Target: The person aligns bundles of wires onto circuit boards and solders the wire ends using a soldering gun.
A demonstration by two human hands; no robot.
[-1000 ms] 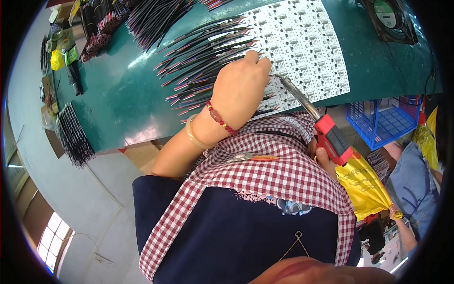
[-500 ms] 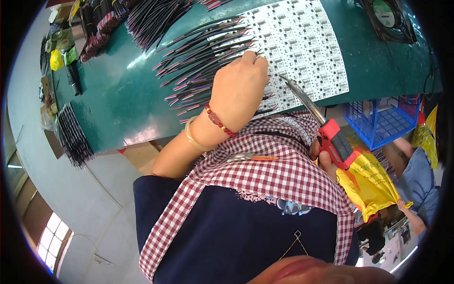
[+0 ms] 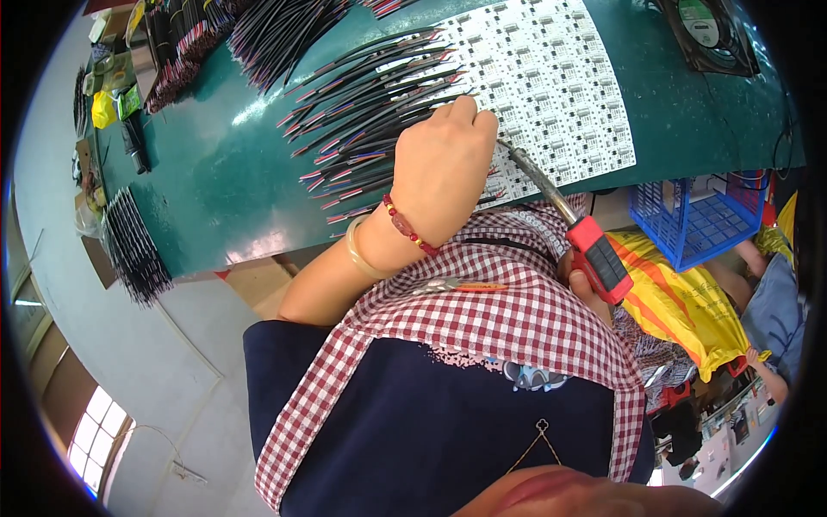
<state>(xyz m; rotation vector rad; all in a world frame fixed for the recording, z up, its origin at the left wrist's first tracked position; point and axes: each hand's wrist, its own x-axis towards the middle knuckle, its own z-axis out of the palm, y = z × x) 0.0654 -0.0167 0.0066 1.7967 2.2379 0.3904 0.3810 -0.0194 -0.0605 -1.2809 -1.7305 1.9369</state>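
Observation:
My left hand (image 3: 446,159) is over the lower left of a white sheet of circuit boards (image 3: 564,90), its fingers curled down. Its fingertips, and whatever they pinch, are hidden. Black sheathed cables (image 3: 366,112) with red, white and blue wire ends lie in a row to its left, several reaching onto the sheet. In my right hand (image 3: 587,291), partly hidden by the apron and the handle, is a soldering iron (image 3: 600,258) with a red and black grip. The iron slants up to the left, its tip beside my left fingers; contact cannot be made out.
More cable bundles (image 3: 289,39) lie at the back left of the green table (image 3: 215,189), another (image 3: 133,246) at its left edge. A black fan (image 3: 711,34) stands at the back right. Near the right edge are a blue basket (image 3: 689,224) and another person handling a yellow bag (image 3: 680,302).
The soldering iron has moved left, bringing its tip to my left fingers. My left hand has shifted slightly right. At the right, the yellow bag has moved.

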